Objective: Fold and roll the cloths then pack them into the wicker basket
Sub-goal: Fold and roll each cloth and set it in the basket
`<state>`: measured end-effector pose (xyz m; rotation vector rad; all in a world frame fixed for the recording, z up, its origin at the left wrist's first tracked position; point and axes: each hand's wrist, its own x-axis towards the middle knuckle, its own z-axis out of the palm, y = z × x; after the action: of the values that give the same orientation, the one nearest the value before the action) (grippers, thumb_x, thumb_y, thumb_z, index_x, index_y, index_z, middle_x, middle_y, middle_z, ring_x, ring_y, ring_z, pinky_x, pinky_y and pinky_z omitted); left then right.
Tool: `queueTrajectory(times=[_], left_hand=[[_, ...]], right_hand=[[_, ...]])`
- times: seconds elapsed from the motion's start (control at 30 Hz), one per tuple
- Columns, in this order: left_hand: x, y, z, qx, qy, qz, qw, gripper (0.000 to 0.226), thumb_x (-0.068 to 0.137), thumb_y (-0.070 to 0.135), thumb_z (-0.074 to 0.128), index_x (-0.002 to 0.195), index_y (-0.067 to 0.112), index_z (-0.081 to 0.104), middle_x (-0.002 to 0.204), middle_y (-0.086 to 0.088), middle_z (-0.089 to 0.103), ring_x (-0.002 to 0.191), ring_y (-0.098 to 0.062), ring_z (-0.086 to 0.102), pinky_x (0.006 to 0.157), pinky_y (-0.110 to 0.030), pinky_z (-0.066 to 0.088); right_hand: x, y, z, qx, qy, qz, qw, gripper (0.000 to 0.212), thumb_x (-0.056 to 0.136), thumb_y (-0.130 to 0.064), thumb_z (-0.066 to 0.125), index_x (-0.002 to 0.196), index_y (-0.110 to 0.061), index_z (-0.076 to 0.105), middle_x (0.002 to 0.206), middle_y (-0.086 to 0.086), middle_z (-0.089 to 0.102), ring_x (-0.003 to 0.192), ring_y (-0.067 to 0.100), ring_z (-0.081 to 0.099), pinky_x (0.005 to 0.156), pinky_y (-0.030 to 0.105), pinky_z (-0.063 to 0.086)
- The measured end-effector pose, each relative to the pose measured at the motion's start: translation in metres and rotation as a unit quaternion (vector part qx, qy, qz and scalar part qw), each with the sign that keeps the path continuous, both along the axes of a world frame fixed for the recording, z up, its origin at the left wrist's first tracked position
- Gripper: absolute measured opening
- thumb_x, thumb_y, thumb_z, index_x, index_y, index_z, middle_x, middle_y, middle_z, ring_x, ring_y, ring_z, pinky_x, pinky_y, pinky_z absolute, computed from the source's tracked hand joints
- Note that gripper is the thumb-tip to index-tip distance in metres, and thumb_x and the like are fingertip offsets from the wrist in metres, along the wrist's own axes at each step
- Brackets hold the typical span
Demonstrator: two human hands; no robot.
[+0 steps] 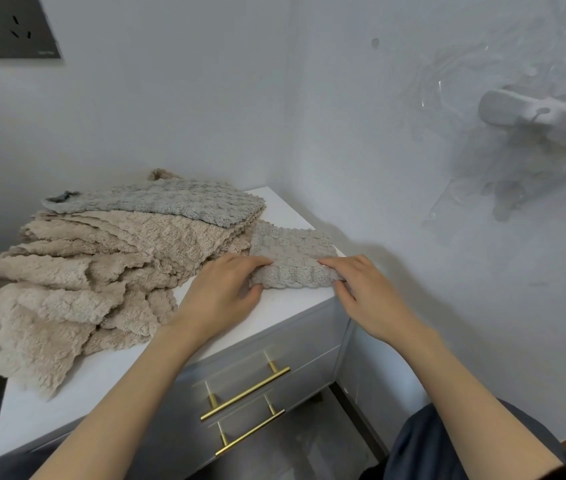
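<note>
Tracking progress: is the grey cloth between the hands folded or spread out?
Folded: the grey cloth lies as a narrow strip, its near edge doubled over, pinched by the left hand and right hand.

— What stands in the corner?
— A white cabinet, pushed up against two pale grey walls. It has two drawers, each with a brass bar handle.
— Anything on the walls?
— A dark socket panel sits high on the left one. On the right one, a white fixture is covered by crinkled clear plastic film.
— And the light?
— It is soft and even, and throws faint shadows on the right wall. Glossy grey floor shows below the drawers.
</note>
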<state>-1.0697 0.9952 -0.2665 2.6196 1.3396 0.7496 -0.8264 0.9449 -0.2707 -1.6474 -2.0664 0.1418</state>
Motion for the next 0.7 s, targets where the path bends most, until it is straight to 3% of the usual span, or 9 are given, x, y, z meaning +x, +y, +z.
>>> queueTrajectory(times=[0.07,0.17,0.23,0.3,0.4,0.47,0.53,0.57,0.7], left_hand=[[0.001,0.0,0.0,-0.011,-0.03,0.006,0.999,0.039,0.091,0.026,0.055,0.13,0.027,0.053,0.119,0.005,0.062,0.12,-0.013,0.048,0.097,-0.033,0.038],[0.001,0.0,0.001,-0.074,-0.084,0.014,0.994,0.032,0.093,0.027,0.053,0.125,0.025,0.057,0.107,0.001,0.063,0.108,-0.013,0.051,0.085,-0.028,0.036],[0.001,0.0,0.004,-0.12,-0.116,0.007,0.986,0.024,0.095,0.03,0.051,0.115,0.024,0.061,0.092,-0.001,0.064,0.087,-0.013,0.055,0.072,-0.028,0.039],[0.001,0.0,0.006,-0.152,-0.145,-0.008,0.978,0.024,0.096,0.03,0.05,0.089,0.01,0.062,0.073,-0.009,0.06,0.064,-0.017,0.051,0.063,-0.034,0.038],[0.0,-0.001,0.01,-0.185,-0.16,-0.001,0.97,0.045,0.097,0.034,0.048,0.067,0.001,0.044,0.06,-0.008,0.039,0.055,-0.016,0.034,0.058,-0.033,0.028],[0.001,0.0,0.011,-0.197,-0.163,0.014,0.967,0.046,0.097,0.036,0.048,0.061,0.01,0.038,0.056,-0.002,0.033,0.053,-0.013,0.03,0.056,-0.031,0.024],[0.005,0.0,0.01,-0.187,-0.165,0.054,0.967,0.047,0.096,0.037,0.05,0.058,0.015,0.034,0.051,0.004,0.03,0.048,-0.011,0.027,0.054,-0.03,0.022],[0.009,-0.001,0.009,-0.177,-0.168,0.079,0.967,0.047,0.094,0.037,0.052,0.057,0.015,0.033,0.05,0.005,0.03,0.047,-0.01,0.027,0.053,-0.03,0.022],[0.018,-0.004,0.004,-0.118,-0.194,0.166,0.96,0.044,0.087,0.041,0.058,0.064,0.004,0.055,0.059,-0.004,0.055,0.057,-0.021,0.049,0.056,-0.033,0.039]], right_hand=[[0.002,0.0,0.001,-0.008,0.035,-0.001,0.999,0.038,0.098,-0.014,0.043,0.134,-0.023,0.051,0.119,-0.012,0.056,0.117,0.008,0.04,0.091,0.024,0.037],[0.004,-0.001,0.003,-0.025,0.116,-0.022,0.993,0.028,0.097,-0.019,0.048,0.123,-0.026,0.058,0.099,-0.023,0.05,0.099,0.001,0.043,0.079,0.004,0.029],[0.005,-0.002,0.004,-0.045,0.168,-0.046,0.984,0.022,0.096,-0.022,0.05,0.113,-0.031,0.061,0.097,-0.016,0.05,0.094,-0.001,0.044,0.078,0.0,0.028],[0.005,-0.002,0.006,-0.053,0.204,-0.057,0.976,0.016,0.095,-0.021,0.051,0.094,-0.033,0.061,0.092,-0.008,0.054,0.093,0.004,0.045,0.074,0.006,0.031],[0.005,-0.002,0.008,-0.052,0.24,-0.07,0.967,0.018,0.094,-0.021,0.054,0.079,-0.022,0.063,0.07,-0.006,0.052,0.07,0.006,0.042,0.062,0.021,0.03],[0.003,-0.002,0.011,-0.048,0.272,-0.092,0.957,0.016,0.093,-0.023,0.057,0.081,-0.018,0.066,0.067,-0.01,0.057,0.064,0.0,0.048,0.059,0.017,0.033],[-0.001,0.001,0.012,-0.041,0.291,-0.129,0.947,0.01,0.09,-0.029,0.06,0.088,-0.024,0.069,0.076,-0.015,0.065,0.073,-0.007,0.058,0.061,0.012,0.039],[-0.002,0.002,0.01,-0.034,0.286,-0.156,0.945,0.01,0.088,-0.034,0.062,0.091,-0.027,0.069,0.079,-0.013,0.067,0.078,-0.005,0.06,0.065,0.016,0.042],[-0.011,0.007,0.003,0.041,0.216,-0.226,0.949,0.019,0.084,-0.04,0.063,0.102,-0.036,0.065,0.08,-0.014,0.064,0.09,0.01,0.057,0.068,0.029,0.046]])
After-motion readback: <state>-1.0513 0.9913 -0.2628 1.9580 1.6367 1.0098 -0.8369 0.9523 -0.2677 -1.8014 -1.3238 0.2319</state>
